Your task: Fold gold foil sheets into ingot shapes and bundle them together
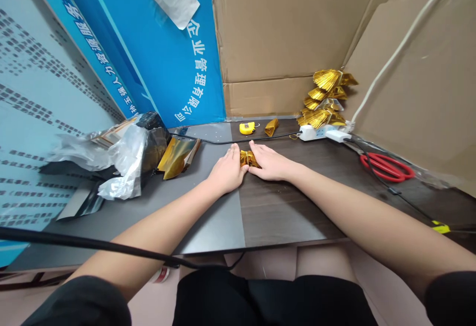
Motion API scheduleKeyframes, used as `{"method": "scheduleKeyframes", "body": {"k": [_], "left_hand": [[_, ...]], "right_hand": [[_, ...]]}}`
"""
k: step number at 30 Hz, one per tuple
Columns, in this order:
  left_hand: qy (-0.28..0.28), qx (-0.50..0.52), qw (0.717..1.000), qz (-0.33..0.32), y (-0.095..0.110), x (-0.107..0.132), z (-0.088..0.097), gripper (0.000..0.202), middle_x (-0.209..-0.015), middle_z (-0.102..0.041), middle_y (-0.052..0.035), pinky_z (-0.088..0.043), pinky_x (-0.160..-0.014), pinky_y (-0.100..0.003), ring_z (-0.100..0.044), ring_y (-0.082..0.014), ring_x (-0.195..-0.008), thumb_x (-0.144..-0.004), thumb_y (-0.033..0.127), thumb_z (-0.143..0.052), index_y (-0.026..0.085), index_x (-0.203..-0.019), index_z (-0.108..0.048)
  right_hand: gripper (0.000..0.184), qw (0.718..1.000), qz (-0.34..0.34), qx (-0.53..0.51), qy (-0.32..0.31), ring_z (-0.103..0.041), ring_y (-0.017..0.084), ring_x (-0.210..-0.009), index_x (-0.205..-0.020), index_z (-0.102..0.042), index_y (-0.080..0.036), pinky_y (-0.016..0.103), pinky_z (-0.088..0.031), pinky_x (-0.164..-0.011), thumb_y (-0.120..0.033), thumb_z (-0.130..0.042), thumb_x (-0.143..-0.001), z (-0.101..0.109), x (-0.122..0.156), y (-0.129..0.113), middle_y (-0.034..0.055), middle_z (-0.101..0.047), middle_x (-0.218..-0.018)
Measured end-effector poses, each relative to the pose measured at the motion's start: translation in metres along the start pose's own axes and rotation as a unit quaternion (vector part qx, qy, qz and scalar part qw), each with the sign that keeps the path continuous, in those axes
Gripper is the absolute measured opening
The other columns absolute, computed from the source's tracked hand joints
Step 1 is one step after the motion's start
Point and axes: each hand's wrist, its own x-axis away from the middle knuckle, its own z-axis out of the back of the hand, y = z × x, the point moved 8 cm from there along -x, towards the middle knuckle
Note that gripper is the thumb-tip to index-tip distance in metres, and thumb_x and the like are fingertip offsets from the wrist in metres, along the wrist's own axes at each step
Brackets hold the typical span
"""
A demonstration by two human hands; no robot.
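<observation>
A small piece of gold foil (pixel 248 158) lies on the dark table (pixel 275 212), pressed between both of my hands. My left hand (pixel 226 171) rests on its left side with fingers together, bent over the foil's edge. My right hand (pixel 268 162) covers its right side, fingers pressed down on it. Most of the foil is hidden under my fingers. A stack of loose gold foil sheets (pixel 177 157) lies to the left of my left hand.
A pile of folded gold foil pieces (pixel 324 97) stands at the back by the cardboard wall. One folded gold piece (pixel 271 127), a yellow tape measure (pixel 247 128) and a white power strip (pixel 316 131) lie behind my hands. Red scissors (pixel 386 167) lie at right, plastic bags (pixel 119 160) at left.
</observation>
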Motion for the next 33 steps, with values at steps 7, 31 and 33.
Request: {"method": "scheduleKeyframes", "body": {"k": [7, 31, 33], "left_hand": [[0.012, 0.003, 1.0, -0.012, -0.001, 0.001, 0.002, 0.076, -0.164, -0.028, -0.0255, -0.038, -0.126, -0.049, -0.033, -0.0339, -0.155, -0.097, 0.042, -0.044, 0.001, -0.158, -0.022], [0.028, 0.07, 0.997, -0.023, -0.016, -0.007, 0.018, 0.04, -0.115, -0.061, -0.0103, -0.049, -0.1, -0.051, -0.055, -0.0313, -0.115, -0.086, 0.047, -0.062, 0.02, -0.115, -0.058], [0.034, 0.077, 0.996, -0.036, -0.013, -0.007, 0.017, 0.04, -0.115, -0.061, -0.0106, -0.049, -0.101, -0.051, -0.055, -0.0305, -0.114, -0.086, 0.046, -0.063, 0.02, -0.116, -0.058]], "right_hand": [[0.094, 1.0, -0.015, -0.011, -0.01, -0.037, 0.045, -0.147, -0.159, -0.021, 0.004, 0.059, -0.035, -0.119, -0.058, -0.048, -0.094, -0.002, -0.002, 0.005, 0.0327, -0.036, -0.158], [0.038, 0.991, 0.084, -0.106, 0.001, -0.058, 0.029, -0.106, -0.117, -0.062, -0.015, 0.047, -0.049, -0.095, -0.03, -0.071, -0.083, 0.028, 0.001, 0.012, 0.0139, -0.064, -0.112], [0.045, 0.989, 0.089, -0.115, 0.016, -0.057, 0.029, -0.11, -0.121, -0.06, -0.016, 0.048, -0.048, -0.098, -0.03, -0.073, -0.081, 0.03, 0.001, 0.008, 0.0141, -0.064, -0.116]]}}
